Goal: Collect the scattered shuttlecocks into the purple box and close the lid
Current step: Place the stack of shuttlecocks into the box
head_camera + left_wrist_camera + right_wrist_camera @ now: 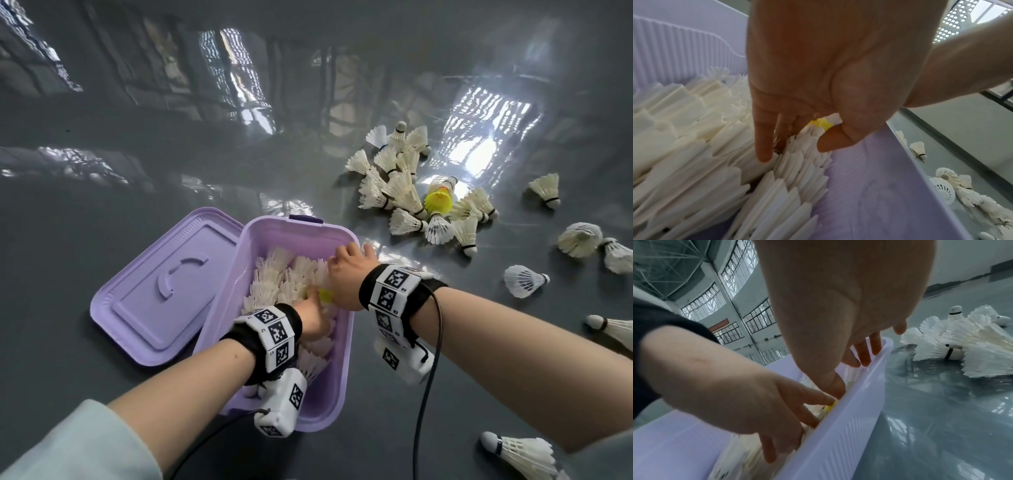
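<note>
The purple box [344,370] stands open on the grey floor, packed with white shuttlecocks [277,277]. Its lid [164,284] lies flat beside it on the left. Both hands are inside the box at its right wall [849,426]. My left hand [310,308] presses straight, spread fingers [764,152] down among the feathers [694,146], its index touching a yellow shuttlecock [325,295]. My right hand [346,274] points straight fingers [865,356] down along the wall, just beyond the left. A pile of shuttlecocks [404,192] with a yellow one [439,201] lies on the floor to the right.
Single shuttlecocks lie scattered at the right: a mesh one [523,280], a feathered one [580,239], and one by my right forearm [520,452]. Black cables hang from both wrist cameras. The floor is glossy and reflective.
</note>
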{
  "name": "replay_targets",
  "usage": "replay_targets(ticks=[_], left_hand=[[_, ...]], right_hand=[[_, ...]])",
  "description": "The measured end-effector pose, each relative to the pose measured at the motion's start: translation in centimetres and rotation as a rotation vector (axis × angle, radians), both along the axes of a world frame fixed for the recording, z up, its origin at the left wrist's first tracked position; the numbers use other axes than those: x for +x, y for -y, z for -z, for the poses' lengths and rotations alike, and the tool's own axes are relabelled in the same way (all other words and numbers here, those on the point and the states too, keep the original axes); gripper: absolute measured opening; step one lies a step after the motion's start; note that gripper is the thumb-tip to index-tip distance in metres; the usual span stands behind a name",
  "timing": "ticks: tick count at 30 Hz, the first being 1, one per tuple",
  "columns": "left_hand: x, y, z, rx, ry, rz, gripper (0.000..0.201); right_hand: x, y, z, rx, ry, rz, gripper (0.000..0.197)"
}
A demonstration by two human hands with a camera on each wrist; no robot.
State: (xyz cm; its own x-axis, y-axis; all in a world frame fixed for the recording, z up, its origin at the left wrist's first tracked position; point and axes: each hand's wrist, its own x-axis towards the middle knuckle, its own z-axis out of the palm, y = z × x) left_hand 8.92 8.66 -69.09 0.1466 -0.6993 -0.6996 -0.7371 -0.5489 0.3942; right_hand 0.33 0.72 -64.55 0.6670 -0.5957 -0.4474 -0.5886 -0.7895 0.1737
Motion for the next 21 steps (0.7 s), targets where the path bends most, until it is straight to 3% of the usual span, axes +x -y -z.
replay_targets(ticks=[3,6,8,11,16,21], left_hand=[[0.3,0.2,0.0,-0.023,0.076,0.068,0.071],[0.5,0.4,-0.6,-0.078,0.212,0.108,0.045],[1.2,0.9,-1.2,-0.17,0.247,0.077,0.036],[2.8,2.1,-1.3,-0.319,0.264,0.101,0.041],[4.2,2.7,0.0,-0.244,0.327,0.336,0.052],[4.3,2.0,0.3,-0.273,0.539,0.451,0.048]], right_hand=[[-0.1,-0.1,0.2,-0.01,-0.058,-0.017,0.045],[0.0,0.0,0.6,-0.001,-0.067,0.012,0.066],[-0.1,0.0,0.4,0.019,-0.078,0.013,0.063],[-0.1,-0.5,-0.3,0.026,-0.129,-0.03,0.037],[0.8,-1.8,-0.2,0.011,-0.067,-0.044,0.046],[1.1,-1.4,-0.4,0.103,-0.187,-0.03,0.055]])
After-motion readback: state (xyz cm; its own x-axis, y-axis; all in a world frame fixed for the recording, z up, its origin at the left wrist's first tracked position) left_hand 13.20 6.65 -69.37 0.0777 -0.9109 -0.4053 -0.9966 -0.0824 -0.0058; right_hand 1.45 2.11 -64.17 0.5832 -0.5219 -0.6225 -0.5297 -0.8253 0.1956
